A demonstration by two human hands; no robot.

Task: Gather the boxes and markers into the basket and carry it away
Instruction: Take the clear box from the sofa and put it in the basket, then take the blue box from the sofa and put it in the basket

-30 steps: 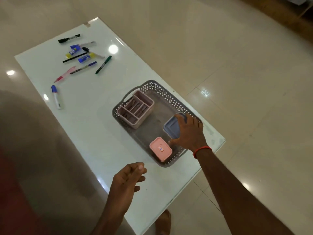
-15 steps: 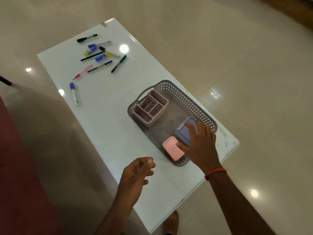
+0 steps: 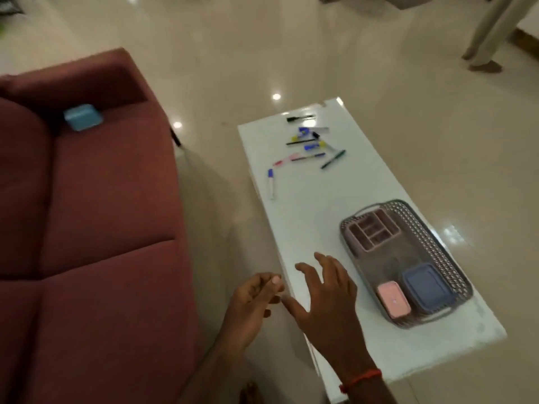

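- Both hands were empty: the right hand (image 3: 323, 298) hovered over the desk (image 3: 303, 228) edge with fingers spread, and the left hand (image 3: 250, 304) had fingers loosely curled.
- The basket (image 3: 437, 246) held the pink box (image 3: 393, 298), blue box (image 3: 428, 287) and pink organiser (image 3: 373, 231); the markers (image 3: 309, 147) lay scattered at the desk's far end.
- Risk: another blue box (image 3: 83, 116) on the sofa (image 3: 96, 228) could be overlooked, and round markers might roll off.
- Motion blur obscured individual markers.

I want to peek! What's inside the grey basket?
The basket holds a pink divided organizer, a pink box and a blue box. Both lids are shut, hiding their insides.
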